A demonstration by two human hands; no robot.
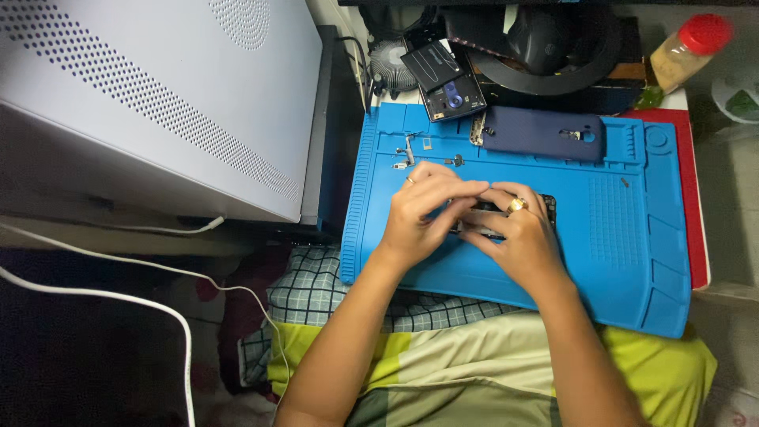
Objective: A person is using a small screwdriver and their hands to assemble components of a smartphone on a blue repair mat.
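Location: an improvised phone-repair corner in a home. Indicators: a blue silicone repair mat [632, 237] with moulded part trays covers the worktop; small loose parts [411, 150] lie at its far left; an opened phone [444, 83] sits at the far edge. A white computer case [158, 95] stands left. A spice jar [688, 49] stands far right.

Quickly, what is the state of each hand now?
Left hand: fingers bent, pinching at the dark phone on the blue mat.
Right hand: closed over the same phone, holding it.
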